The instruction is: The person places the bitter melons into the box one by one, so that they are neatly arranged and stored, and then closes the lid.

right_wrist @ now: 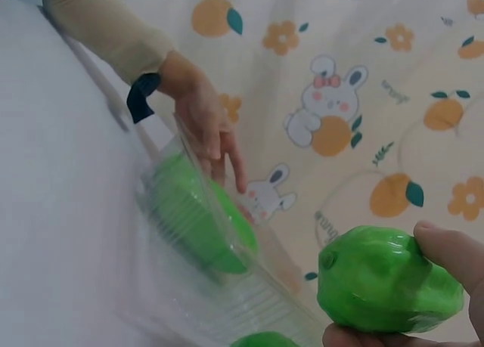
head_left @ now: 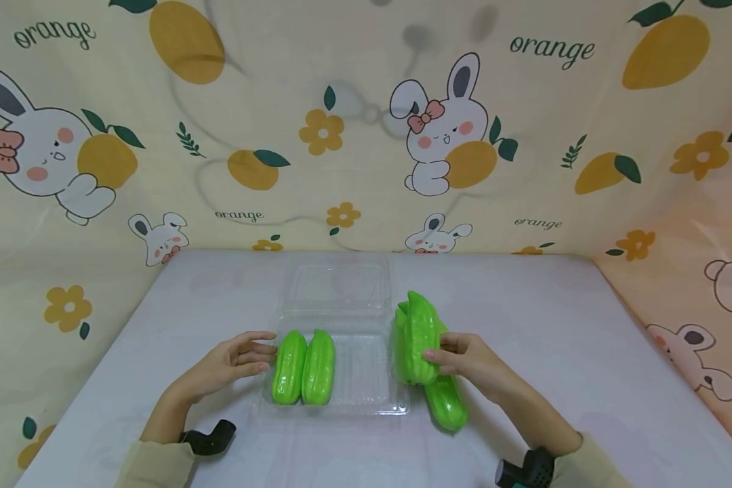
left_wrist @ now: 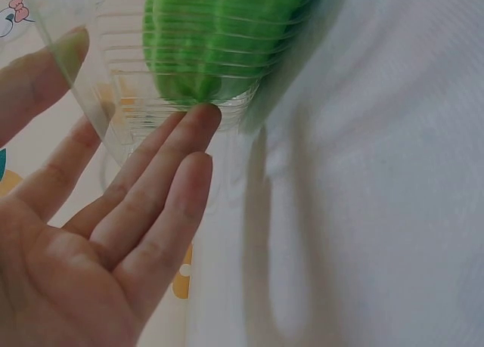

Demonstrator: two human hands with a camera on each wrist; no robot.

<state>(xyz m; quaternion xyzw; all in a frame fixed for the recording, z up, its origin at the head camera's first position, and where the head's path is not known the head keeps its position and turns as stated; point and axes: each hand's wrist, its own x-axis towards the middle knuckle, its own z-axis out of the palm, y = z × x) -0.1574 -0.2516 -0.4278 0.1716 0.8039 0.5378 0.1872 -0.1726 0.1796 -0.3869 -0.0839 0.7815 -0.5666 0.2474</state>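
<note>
Room on the right, blockage left

From my remote station, I find room to descend into the right half of the clear tray (head_left: 363, 369). Two green vegetables (head_left: 303, 369) block its left half; its wall stands beside the left hand (head_left: 240, 356). The held vegetable (head_left: 421, 335) and a lower vegetable (head_left: 447, 407) obstruct entry from the right.

- The left grip (left_wrist: 94, 245), fingers extended, is close against a clear ribbed box (left_wrist: 125, 66); contact is unclear.
- A bumpy green thing (left_wrist: 227, 33) shows through its wall.
- Shadows (left_wrist: 259, 233) streak the white counter (left_wrist: 401, 181).
</note>
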